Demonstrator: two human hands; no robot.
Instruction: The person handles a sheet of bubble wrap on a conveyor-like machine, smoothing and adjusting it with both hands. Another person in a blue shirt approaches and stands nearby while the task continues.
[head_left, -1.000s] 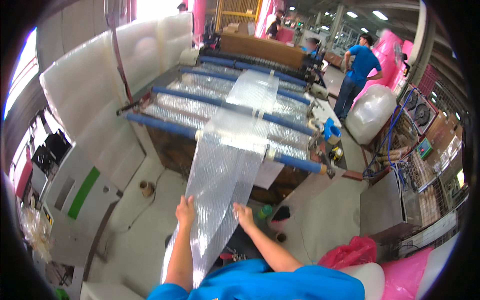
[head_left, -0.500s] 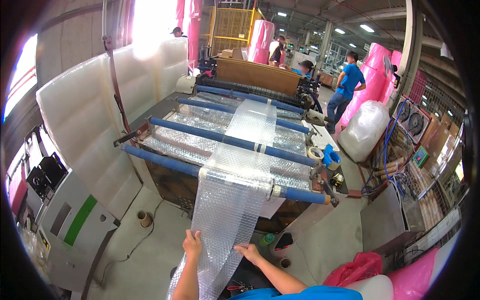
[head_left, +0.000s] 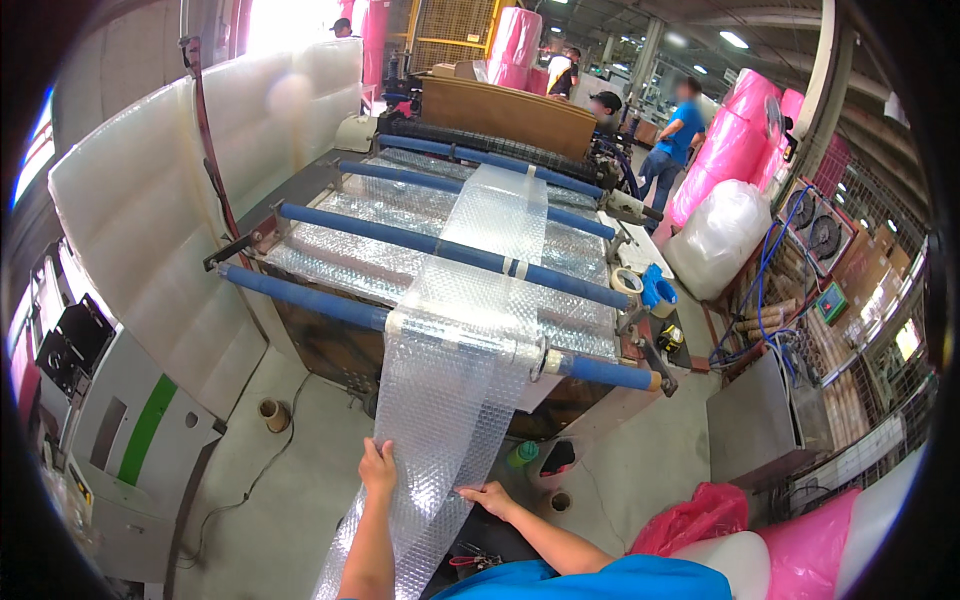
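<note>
A long strip of clear bubble wrap (head_left: 430,400) runs down over the blue rollers (head_left: 440,247) of a machine and hangs toward me. My left hand (head_left: 378,467) is closed on the strip's left edge, thumb up. Across from it, a little lower, my right hand (head_left: 490,499) pinches the right edge between thumb and fingers. Between the hands the film lies fairly flat and shiny, and its lower end passes out of the picture. Wider silvery bubble film (head_left: 345,245) lies beneath the strip on the machine.
Rolls of tape (head_left: 627,281) and a blue tape dispenser (head_left: 658,290) sit at the machine's right side. A green bottle (head_left: 522,454) and cardboard cores (head_left: 273,414) stand on the floor. Pink wrapped rolls are at lower right. A person in blue (head_left: 680,140) stands farther back.
The view has shifted slightly, so the machine appears farther left and higher. Both hands keep their hold on the bubble wrap's edges. The person in blue at the back has turned somewhat.
</note>
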